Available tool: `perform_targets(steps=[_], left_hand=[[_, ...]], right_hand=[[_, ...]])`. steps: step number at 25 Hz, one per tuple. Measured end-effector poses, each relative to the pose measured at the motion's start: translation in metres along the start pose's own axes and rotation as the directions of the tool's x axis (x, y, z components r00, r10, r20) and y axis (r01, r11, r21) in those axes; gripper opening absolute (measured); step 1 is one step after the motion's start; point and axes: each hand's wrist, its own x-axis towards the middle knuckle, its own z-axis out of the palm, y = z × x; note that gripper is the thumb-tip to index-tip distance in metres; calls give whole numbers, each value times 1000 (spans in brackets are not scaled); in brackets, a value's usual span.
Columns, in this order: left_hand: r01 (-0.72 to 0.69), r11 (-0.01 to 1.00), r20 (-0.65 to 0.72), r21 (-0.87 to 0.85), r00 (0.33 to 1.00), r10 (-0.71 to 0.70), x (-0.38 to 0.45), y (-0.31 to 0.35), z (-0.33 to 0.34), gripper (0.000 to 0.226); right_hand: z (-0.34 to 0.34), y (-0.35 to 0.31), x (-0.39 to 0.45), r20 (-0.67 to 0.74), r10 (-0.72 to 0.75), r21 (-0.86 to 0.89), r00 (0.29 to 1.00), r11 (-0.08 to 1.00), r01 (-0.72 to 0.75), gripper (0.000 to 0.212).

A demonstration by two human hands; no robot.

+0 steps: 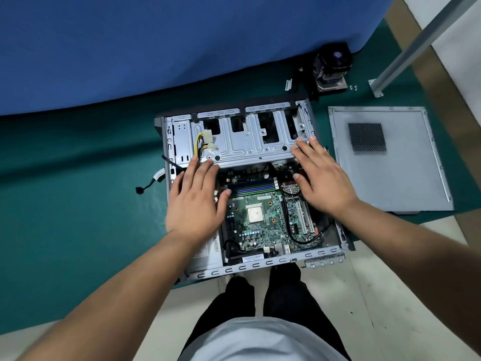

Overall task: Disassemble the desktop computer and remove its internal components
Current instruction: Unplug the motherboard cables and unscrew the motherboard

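Lying on its side on the green floor mat [78, 204], the open grey steel desktop case [260, 267] is seen from above, with the green motherboard [263, 225] exposed at the near half and the silver stamped-metal drive cage [247, 147] across the far half. The left hand [195, 201] and the right hand [320, 175] are laid flat, fingers spread wide, nothing gripped; fingertips touch the cage's near edge at its left and right ends. The cage is judged stiff, light, sharp-edged; it should be taken by both ends. The board is judged fragile and flexible, to be held by its edges only. The removed grey side panel [390, 162] lies right; the black fan heatsink [330, 69] far right.
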Motion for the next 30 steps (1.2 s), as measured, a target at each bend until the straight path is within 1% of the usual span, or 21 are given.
perform_targets(steps=[4,7,12,14,15,16,17,18,19,20,21,22,23,24,25,26,28,29,30], left_hand=[[-10,999,-5,51,1000,10,5,-2,6,63],[-12,997,-31,80,999,15,15,-2,5,57],[-4,997,-81,75,997,10,17,2,8,55],[-9,997,-99,77,995,17,17,1,10,56],[-14,997,-104,75,994,22,17,0,10,57],[-18,998,-108,64,994,25,18,0,10,57],[-18,999,-111,44,993,23,18,1,11,57],[-17,1000,-115,23,993,19,17,1,11,57],[-15,1000,-118,7,993,16,17,0,12,57],[-14,1000,-121,1,993,14,17,0,12,57],[-12,1000,-123,1,992,12,17,0,12,56],[-11,1000,-124,3,992,11,18,0,13,56],[-12,1000,-126,3,992,12,18,-1,13,56],[-13,1000,-130,2,991,13,19,-1,12,56],[-15,1000,-135,0,991,15,19,-2,13,56],[-16,1000,-138,-3,990,15,18,-1,13,57],[-19,1000,-143,-6,990,18,18,-1,13,57],[-22,1000,-148,-10,989,20,19,-1,13,57],[-25,1000,-154,-12,988,23,19,-1,14,58]], right_hand=[[4,4,2,-23,-15,21,1000,1000,16,61],[4,3,2,-44,-28,26,999,999,29,62],[3,2,1,-39,-41,43,998,998,43,61],[4,1,-1,-65,-38,42,997,998,41,59],[2,1,-3,-107,-40,38,993,998,45,55],[-1,-1,-6,-167,-60,6,984,998,62,49],[-2,-3,-10,-223,-111,-79,968,992,95,41],[-1,-8,-15,-232,-193,-198,953,969,148,34],[2,-15,-20,-171,-282,-304,944,927,221,29],[6,-26,-25,-51,-324,-352,945,891,287,29],[11,-38,-28,80,-302,-348,950,885,310,32],[18,-50,-28,201,-214,-312,956,911,270,40],[24,-60,-24,294,-98,-280,951,942,183,50],[29,-66,-19,379,18,-261,925,961,88,62],[32,-72,-13,464,115,-266,878,964,15,70],[34,-74,-9,523,180,-285,833,958,-28,74],[36,-75,-5,568,242,-327,787,943,-54,71],[37,-74,-5,566,256,-333,783,941,-66,66],[39,-73,-7,544,260,-328,797,941,-83,58]])
